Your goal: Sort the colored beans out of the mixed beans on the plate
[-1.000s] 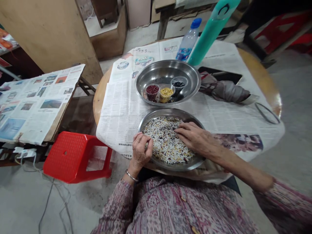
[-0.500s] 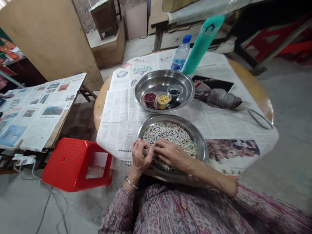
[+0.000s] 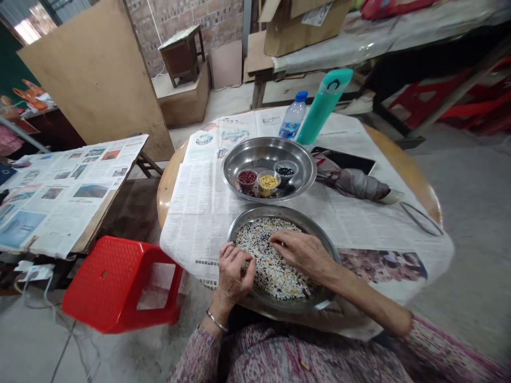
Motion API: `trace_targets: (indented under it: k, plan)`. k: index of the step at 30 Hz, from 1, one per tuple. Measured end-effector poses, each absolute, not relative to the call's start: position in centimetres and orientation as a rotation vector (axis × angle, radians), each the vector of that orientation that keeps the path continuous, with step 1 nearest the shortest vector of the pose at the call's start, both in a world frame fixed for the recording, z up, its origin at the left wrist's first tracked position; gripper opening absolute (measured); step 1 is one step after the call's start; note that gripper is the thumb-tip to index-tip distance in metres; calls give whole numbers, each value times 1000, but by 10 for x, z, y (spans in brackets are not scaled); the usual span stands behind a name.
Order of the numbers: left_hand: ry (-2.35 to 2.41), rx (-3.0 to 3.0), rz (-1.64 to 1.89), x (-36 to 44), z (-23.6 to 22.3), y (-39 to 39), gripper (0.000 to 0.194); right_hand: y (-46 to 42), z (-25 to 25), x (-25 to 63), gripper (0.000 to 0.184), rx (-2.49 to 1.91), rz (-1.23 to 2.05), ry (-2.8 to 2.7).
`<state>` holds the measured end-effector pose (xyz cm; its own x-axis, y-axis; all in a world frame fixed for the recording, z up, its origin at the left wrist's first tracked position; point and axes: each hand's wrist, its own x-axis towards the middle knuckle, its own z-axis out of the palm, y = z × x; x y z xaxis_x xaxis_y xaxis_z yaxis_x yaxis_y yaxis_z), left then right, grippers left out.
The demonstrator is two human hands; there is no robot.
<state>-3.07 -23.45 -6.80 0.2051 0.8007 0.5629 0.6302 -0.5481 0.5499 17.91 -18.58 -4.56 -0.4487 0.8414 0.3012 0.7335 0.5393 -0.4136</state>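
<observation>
A steel basin (image 3: 331, 244) near my body holds a spread of white grains (image 3: 259, 250) mixed with black, yellow and dark red beans. Over its left rim is my left hand (image 3: 233, 274), fingers curled into a loose cup around something small that I cannot make out. My right hand (image 3: 305, 255) reaches in from the right, its fingertips pinched together just at the grains; whatever they hold is too small to name. Beyond stands a second steel basin (image 3: 239, 151) with three clear cups: red beans (image 3: 247, 177), yellow beans (image 3: 268, 183) and black beans (image 3: 285, 172).
A blue-capped water bottle (image 3: 293, 116) and a teal bottle (image 3: 325, 106) stand behind the far basin. A folded grey umbrella (image 3: 355, 183) and a dark phone-like slab (image 3: 349, 159) lie right of it. Newspaper (image 3: 191, 213) covers the round table. A red stool (image 3: 107, 282) stands left.
My right hand has moved away from my left hand, to the right and farther over the grains. My left hand stays at the basin's left rim. The view has tilted up slightly.
</observation>
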Motion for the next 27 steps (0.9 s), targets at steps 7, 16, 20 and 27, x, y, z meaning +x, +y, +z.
trace_targets:
  k: [7,16,20,27]
  plan:
    - [1388,2280,1223,-31,-69,-234,12,-130,-5,175,19,-1319,362,-2017]
    - [1400,2262,1261,-31,-67,-234,12,-33,25,143,23,-1595,167,-2166]
    - [1398,2238,1268,-31,-70,-234,12,-16,21,133,26,-1660,126,-2332]
    - [1403,2218,1244,-31,-69,-235,14,-16,19,124,31,-1669,117,-2361]
